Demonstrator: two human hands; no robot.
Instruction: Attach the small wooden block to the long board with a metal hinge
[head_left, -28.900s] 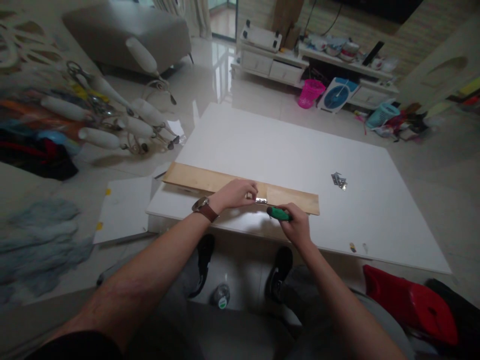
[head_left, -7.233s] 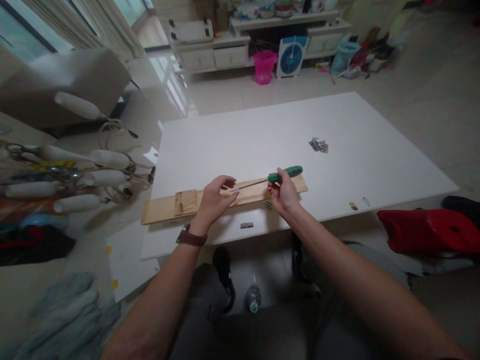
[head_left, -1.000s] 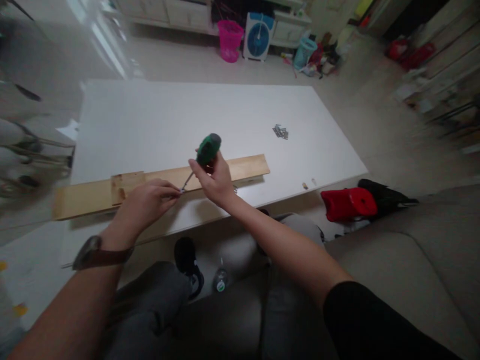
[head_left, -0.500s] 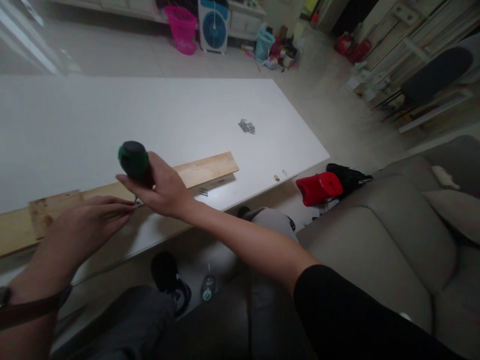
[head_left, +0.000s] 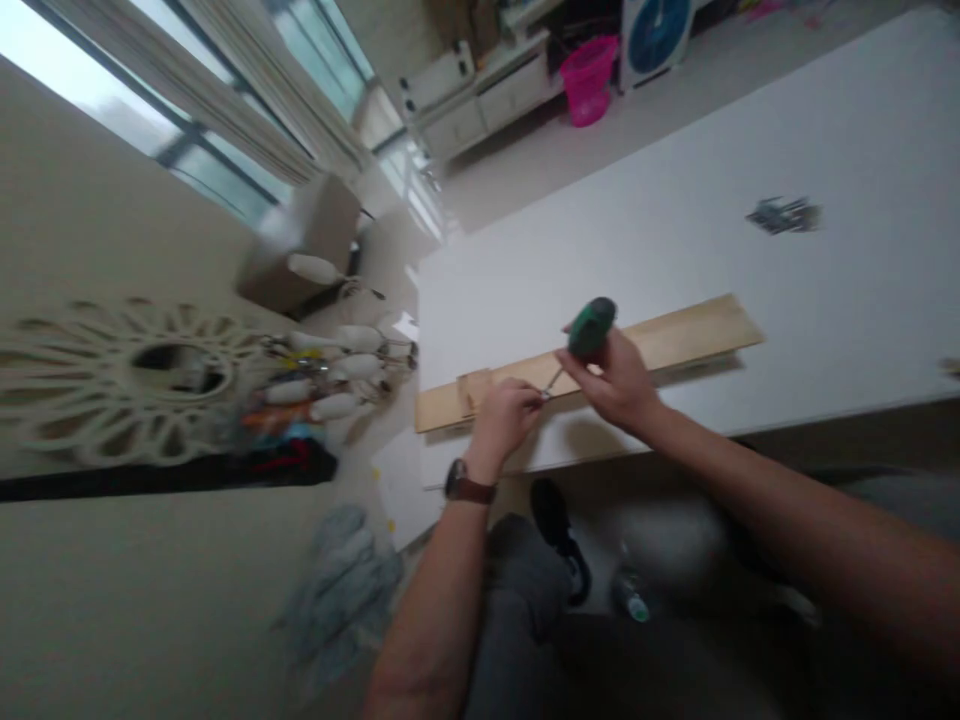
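- Now, the right hand [head_left: 619,385] is closed around the green handle of a screwdriver [head_left: 592,325], held over the near edge of the plank [head_left: 675,335], about midway along its length.
- The handle tilts up and away from us. The thin shaft slants down toward the plank's left part, and its tip sits at the plank's near edge.
- The left hand [head_left: 502,420] sits just off the plank's near edge, left of the right hand. Its fingertips [head_left: 534,397] are pressed together in a pinch right at the shaft's tip. We cannot tell what small piece, if any, sits inside that pinch.
- The plank is pale wood, long and narrow. It lies flat on the white tabletop [head_left: 600,230], close to the table's near edge.
- A small wood block [head_left: 474,388] rests on top of the plank near its left end, just left of the left hand's fingers.
- We note a small dark heap of metal fittings [head_left: 784,213] on the tabletop, well beyond the plank's right end and apart from both hands. It is too blurred to sort.
- A wristwatch [head_left: 469,487] with a brown strap is on the left wrist, on our side of the plank.
- Below the plank's near side, a dark shoe [head_left: 559,520] and a bottle [head_left: 630,600] are on the floor.
- A pink basket [head_left: 587,80] stands on the floor far beyond the plank.
- A cluster of white-handled things [head_left: 337,370] lies left of the plank's left end, off the table. It is blurred, and we cannot tell what they are.
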